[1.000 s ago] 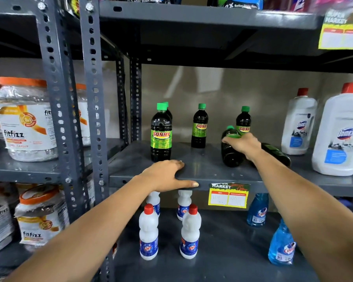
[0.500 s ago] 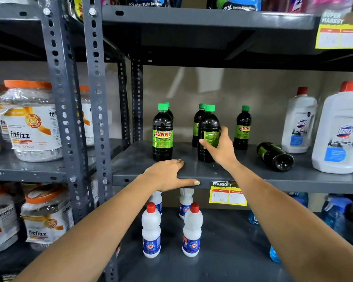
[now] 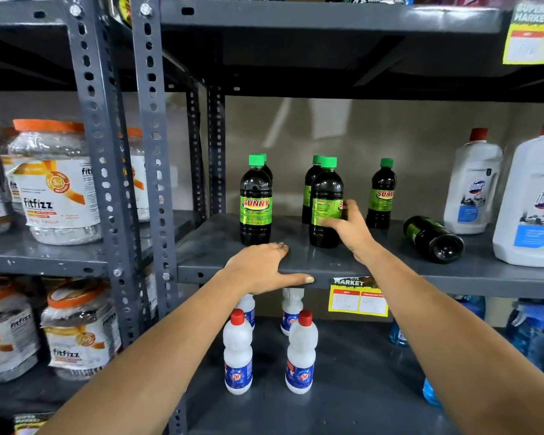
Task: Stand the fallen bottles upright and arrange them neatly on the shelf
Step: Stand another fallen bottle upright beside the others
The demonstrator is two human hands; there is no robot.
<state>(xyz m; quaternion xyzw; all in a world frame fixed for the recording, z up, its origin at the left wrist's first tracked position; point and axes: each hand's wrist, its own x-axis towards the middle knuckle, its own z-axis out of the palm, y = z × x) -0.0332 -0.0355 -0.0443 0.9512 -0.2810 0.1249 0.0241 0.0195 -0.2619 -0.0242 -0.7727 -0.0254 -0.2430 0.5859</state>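
The left hand [image 3: 261, 266] is lying flat on the front edge of the shelf [image 3: 390, 271], fingers together and spread over the lip, thumb pointing right along the edge, holding nothing. The right hand [image 3: 347, 227] is reaching in over that edge and wrapping its fingers around the lower part of an upright bottle [image 3: 325, 202], thumb on the label's left side and fingers on its right. This dark bottle with a green cap is standing near the front edge, about midway along the visible shelf, its label turned so only part of the name is showing. A second bottle [image 3: 308, 186] is standing just behind it, partly hidden. Toward the left end, the left bottle [image 3: 255, 199] is standing upright near the front edge with its label facing out, and another cap is peeking out from behind it. Further back and to the right, the rear bottle [image 3: 382, 193] is also standing upright. The fallen bottle [image 3: 434, 238] is lying on its side to the right of the hand, its base pointing toward the front edge and its neck toward the back. Two white jugs [image 3: 471, 183] with red caps are standing at the right end. A yellow tag [image 3: 358, 298] is hanging from the front edge, below the right forearm.
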